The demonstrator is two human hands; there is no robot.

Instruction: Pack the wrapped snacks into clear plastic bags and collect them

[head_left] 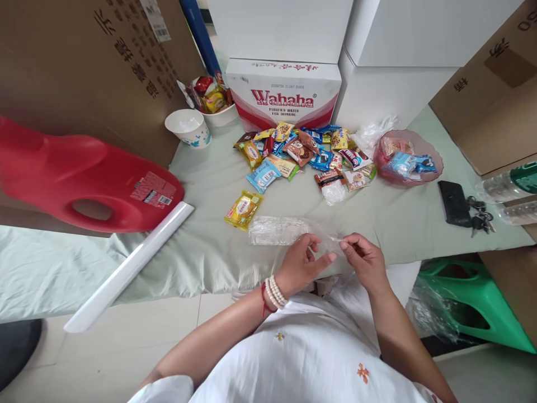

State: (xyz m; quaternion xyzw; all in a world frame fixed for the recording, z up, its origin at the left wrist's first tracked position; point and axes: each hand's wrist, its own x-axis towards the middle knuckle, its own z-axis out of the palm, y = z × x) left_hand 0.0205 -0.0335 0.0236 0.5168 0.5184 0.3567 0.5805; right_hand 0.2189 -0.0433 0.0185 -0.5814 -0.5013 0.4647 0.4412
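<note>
A clear plastic bag (274,230) lies on the green cloth close to the front edge, its right end lifted off the cloth. My right hand (366,262) pinches that end between thumb and fingertips. At the bag's near side is my left hand (298,263), wearing a bead bracelet; its thumb stands apart from loosely curled fingers, and nothing shows gripped in it. Just beyond the bag's left end sits a yellow snack packet (243,210). Farther back, a pile of small wrapped snacks (308,146) is heaped before a white and red Wahaha carton (285,92).
To the right stand a pink bowl (403,179) of packets, a black phone (454,204), keys (481,217) and plastic bottles (503,187). A red jug (121,187), white strip (130,266) and paper cup (189,130) occupy the left. Below right is a green stool (490,296).
</note>
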